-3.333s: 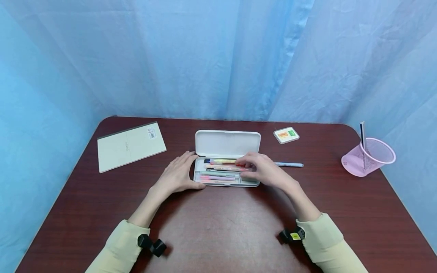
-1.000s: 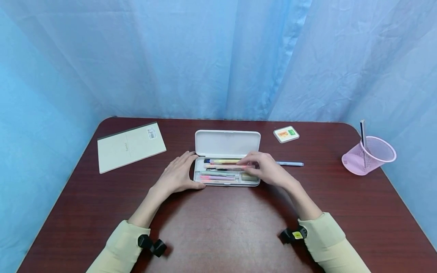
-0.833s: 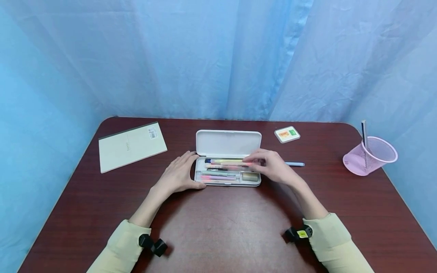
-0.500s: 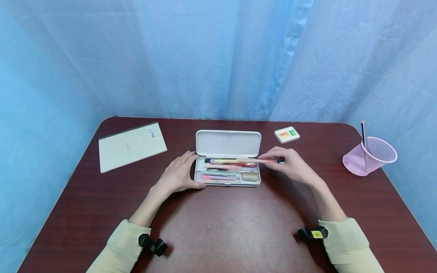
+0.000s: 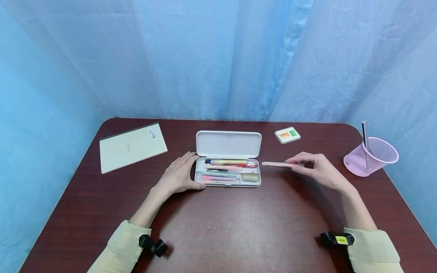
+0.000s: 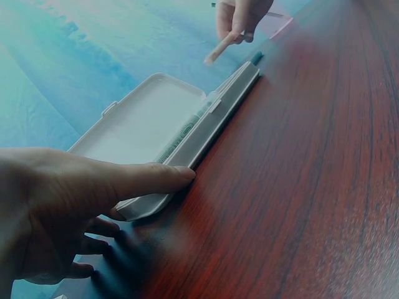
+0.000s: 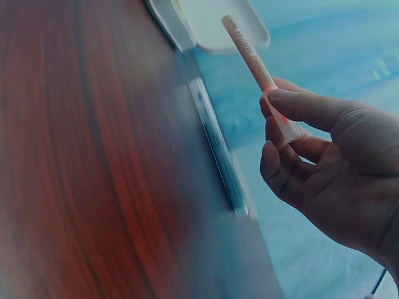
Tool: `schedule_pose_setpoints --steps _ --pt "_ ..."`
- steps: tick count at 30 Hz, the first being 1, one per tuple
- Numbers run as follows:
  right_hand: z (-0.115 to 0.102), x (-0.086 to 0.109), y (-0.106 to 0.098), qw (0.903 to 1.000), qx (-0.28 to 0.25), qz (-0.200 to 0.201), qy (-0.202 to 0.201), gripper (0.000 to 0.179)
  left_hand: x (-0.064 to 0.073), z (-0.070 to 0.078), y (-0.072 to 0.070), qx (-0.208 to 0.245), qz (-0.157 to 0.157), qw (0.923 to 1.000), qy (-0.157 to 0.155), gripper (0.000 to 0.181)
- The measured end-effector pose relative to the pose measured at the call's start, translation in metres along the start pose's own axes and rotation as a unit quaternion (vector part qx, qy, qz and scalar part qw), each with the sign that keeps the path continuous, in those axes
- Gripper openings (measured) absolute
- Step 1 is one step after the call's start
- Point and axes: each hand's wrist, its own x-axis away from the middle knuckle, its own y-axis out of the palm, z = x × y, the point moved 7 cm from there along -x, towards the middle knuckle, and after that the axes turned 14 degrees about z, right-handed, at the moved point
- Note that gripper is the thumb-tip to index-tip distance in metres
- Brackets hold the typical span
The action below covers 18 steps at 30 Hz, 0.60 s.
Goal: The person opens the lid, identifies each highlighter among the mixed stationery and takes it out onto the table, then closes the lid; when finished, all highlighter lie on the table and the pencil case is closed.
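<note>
A white pencil case (image 5: 228, 144) stands with its lid up in the middle of the table. Several pens (image 5: 222, 167) and a beige block (image 5: 250, 177) lie inside it. My left hand (image 5: 175, 175) holds the case's left end, thumb along the front edge and fingers at the back corner. To the right of the case, my right hand (image 5: 317, 168) pinches a pink pen (image 5: 274, 164) by its clear-capped end, above the table. In the right wrist view the pale barrel points toward the case. Below it a light-blue pen (image 7: 215, 146) lies on the table.
A cream notebook (image 5: 133, 148) lies at the back left. At the back right is a small flat case (image 5: 287, 135) with orange and green patches. Near the right edge a pink mesh cup (image 5: 363, 159) leans, a dark-and-silver stick (image 5: 365, 134) in it. Blue curtains (image 5: 218, 60) hang behind.
My right hand has taken the pink pen out of the pencil case and carried it right, past the case's end. The left hand has stayed on the case.
</note>
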Motion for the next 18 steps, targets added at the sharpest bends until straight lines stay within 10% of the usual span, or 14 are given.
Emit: schedule_pose_setpoints --steps 18 --pt "0.025 0.007 -0.013 0.9994 0.006 -0.019 0.029 0.022 0.0 0.001 0.0 -0.002 0.001 1.0 0.003 0.104"
